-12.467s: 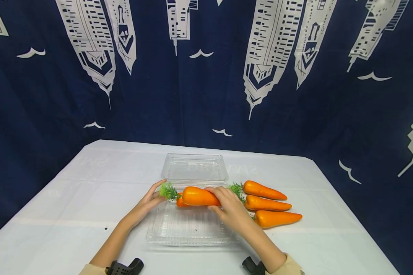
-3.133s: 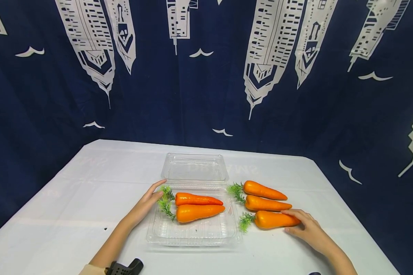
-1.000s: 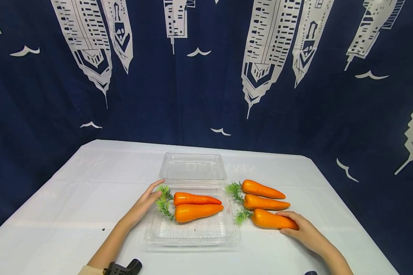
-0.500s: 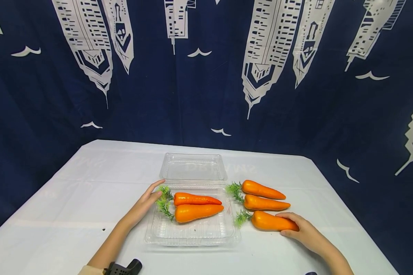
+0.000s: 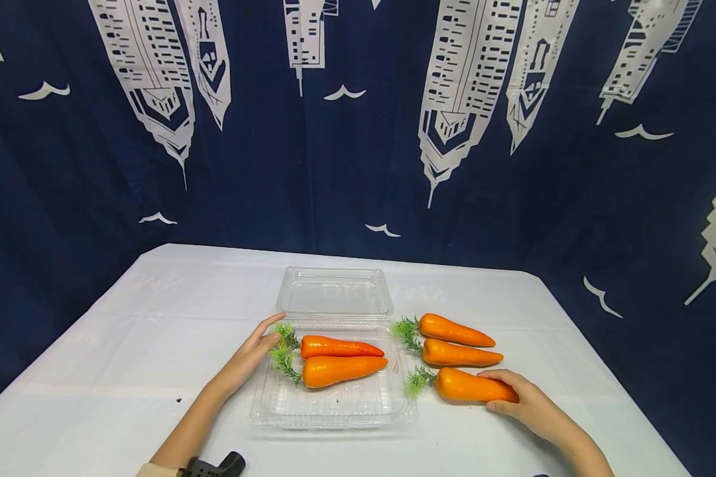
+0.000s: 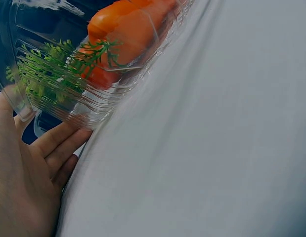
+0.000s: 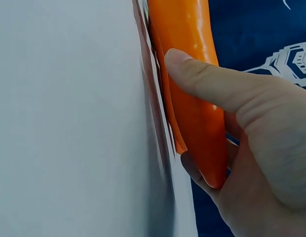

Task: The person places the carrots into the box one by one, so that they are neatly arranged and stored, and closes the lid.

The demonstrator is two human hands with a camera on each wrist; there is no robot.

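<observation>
My left hand [image 5: 249,358] rests with fairly straight fingers at the left edge of a clear plastic clamshell container [image 5: 334,419]. In the left wrist view, those fingers touch the ribbed container wall [image 6: 101,111]. Two orange carrots with green tops lie side by side inside, a redder one [image 5: 340,347] behind a thicker one [image 5: 340,371]. Over to the right, my right hand [image 5: 531,404] grips the tapered end of the nearest loose carrot [image 5: 462,386]. The right wrist view shows the thumb [image 7: 197,74] across this carrot [image 7: 192,118], the other fingers partly hidden beneath.
Two more carrots, a far one [image 5: 453,330] and a middle one [image 5: 459,353], lie behind the gripped carrot. The container's lid [image 5: 334,291] lies folded back. A white cloth covers the table [image 5: 125,371]; a dark blue printed curtain [image 5: 358,165] hangs behind.
Earlier my right hand held a carrot over the container; that carrot now lies inside. The hand moved right to the nearest loose carrot, which has since shifted slightly toward me. My left hand stayed.
</observation>
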